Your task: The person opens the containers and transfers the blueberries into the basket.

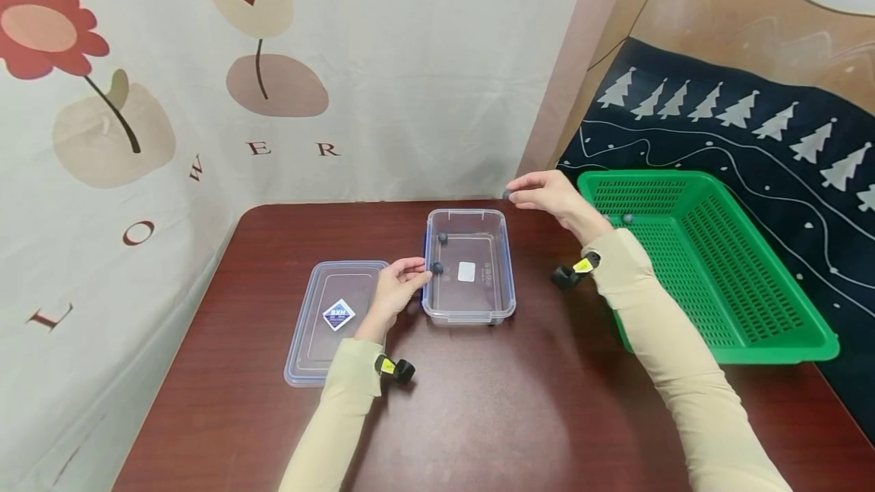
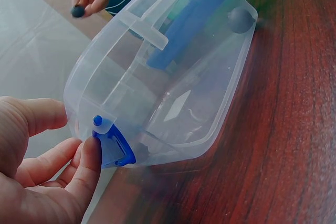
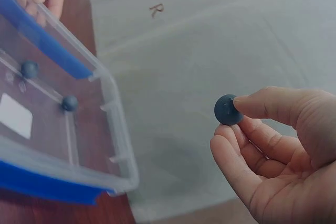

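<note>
The right hand [image 1: 550, 197] pinches a dark blue ball [image 3: 227, 109] between thumb and fingers, outside the far right corner of the clear container [image 1: 469, 319], which lies to the left of that hand and nearer the person. The left hand [image 1: 396, 291] holds the container's left long side at a blue latch [image 2: 116, 148]. The container's long axis runs away from the person; farther right sits the green basket [image 1: 772, 355].

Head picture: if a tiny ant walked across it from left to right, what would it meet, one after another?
Red flower → clear lid with the BXH sticker → left hand → clear plastic box → right hand → green basket.
</note>
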Motion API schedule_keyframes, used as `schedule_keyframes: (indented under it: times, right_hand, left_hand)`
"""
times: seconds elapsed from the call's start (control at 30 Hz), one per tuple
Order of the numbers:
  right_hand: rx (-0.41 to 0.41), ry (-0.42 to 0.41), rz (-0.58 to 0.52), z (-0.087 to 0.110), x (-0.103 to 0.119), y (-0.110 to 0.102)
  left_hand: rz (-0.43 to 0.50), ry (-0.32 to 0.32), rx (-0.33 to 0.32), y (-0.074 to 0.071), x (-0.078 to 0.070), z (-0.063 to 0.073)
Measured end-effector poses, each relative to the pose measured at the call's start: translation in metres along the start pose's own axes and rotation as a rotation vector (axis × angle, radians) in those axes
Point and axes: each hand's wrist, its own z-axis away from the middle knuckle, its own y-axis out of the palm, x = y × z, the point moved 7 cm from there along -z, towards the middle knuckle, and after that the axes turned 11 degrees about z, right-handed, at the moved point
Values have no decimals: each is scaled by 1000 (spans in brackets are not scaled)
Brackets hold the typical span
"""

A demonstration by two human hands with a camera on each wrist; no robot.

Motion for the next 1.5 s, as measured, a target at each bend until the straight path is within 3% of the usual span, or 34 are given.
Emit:
schedule_keyframes:
  times: [0.47,0.67,0.77,1.03,1.27,1.5]
  right_hand:
    - [-112,-19,-150,36,-23,-70]
    - [-142,-44,-253,48,-35,-92]
    - [-153,-52,-293,55,-42,-100]
    - [-186,-44,-390,67,-61,-117]
    - [-197,27,-443,75,-84,-130]
    - [-187,61,-517,78,-108,-137]
  left_hand:
    - [7,-17,15,1,0,-1]
    - [2,-10,35,4,-17,8]
    - [-1,-4,36,5,-20,11]
    - [0,-12,13,0,0,1]
    - [-15,-21,21,6,-27,19]
    - [-10,-19,22,7,-27,18]
